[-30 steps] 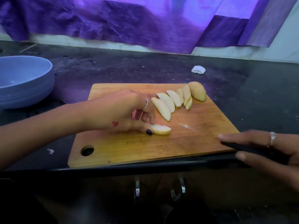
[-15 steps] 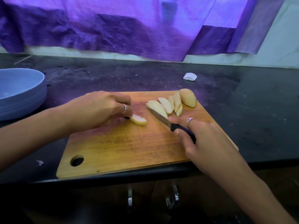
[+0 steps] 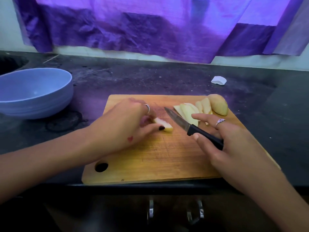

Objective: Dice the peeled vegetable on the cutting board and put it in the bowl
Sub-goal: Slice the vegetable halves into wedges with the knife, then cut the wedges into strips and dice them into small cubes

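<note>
A wooden cutting board (image 3: 167, 158) lies on the dark counter. My left hand (image 3: 123, 126) pinches one pale vegetable slice (image 3: 164, 126) flat on the board near its middle. My right hand (image 3: 224, 139) grips a black-handled knife (image 3: 192, 128), its blade pointing up-left just right of that slice and not touching it. A row of several more slices (image 3: 189, 111) and an uncut end piece (image 3: 218, 104) sit at the board's far right. An empty blue bowl (image 3: 33, 92) stands at the left of the counter.
A small white scrap (image 3: 218, 80) lies on the counter behind the board. Purple cloth (image 3: 150, 27) hangs along the back wall. A sink edge (image 3: 11, 62) shows at the far left. Cabinet handles (image 3: 175, 211) sit below the counter's front edge.
My right hand brought the knife from the board's right edge in over the board, beside the single slice. My left hand has kept its hold on that slice.
</note>
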